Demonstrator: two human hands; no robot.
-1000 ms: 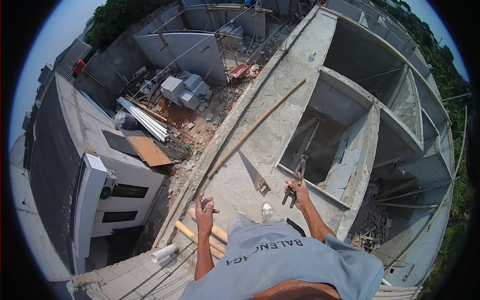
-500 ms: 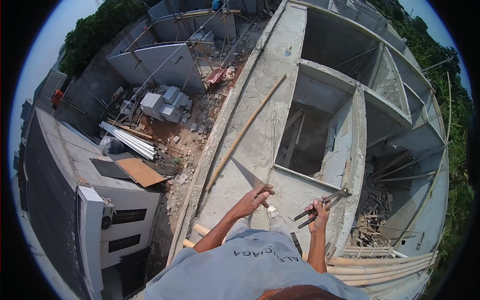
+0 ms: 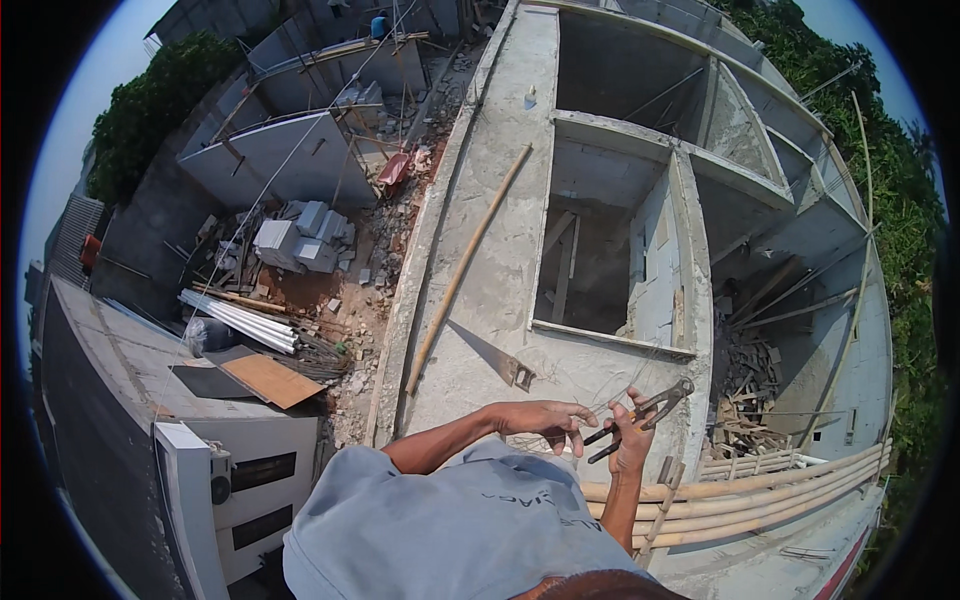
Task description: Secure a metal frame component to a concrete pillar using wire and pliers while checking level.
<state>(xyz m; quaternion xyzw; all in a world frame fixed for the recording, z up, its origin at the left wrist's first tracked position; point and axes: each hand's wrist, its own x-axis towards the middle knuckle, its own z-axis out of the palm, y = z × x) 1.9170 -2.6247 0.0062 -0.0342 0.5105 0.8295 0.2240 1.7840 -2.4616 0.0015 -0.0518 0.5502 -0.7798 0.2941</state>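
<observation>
From the head view, a pair of pincers (image 3: 645, 415) is gripped in the right hand (image 3: 630, 440), fingers wrapped round the dark handles, the metal head pointing up and to the right. The left hand (image 3: 545, 418) is held just beside it, fingers curled loosely and stretched toward the handles; whether they are touched cannot be told. Both hands are seen above a concrete slab (image 3: 490, 250). A handsaw (image 3: 495, 357) is laid on the slab near the left hand, beside a long wooden pole (image 3: 465, 270). Bamboo poles (image 3: 760, 490) are stacked to the right.
</observation>
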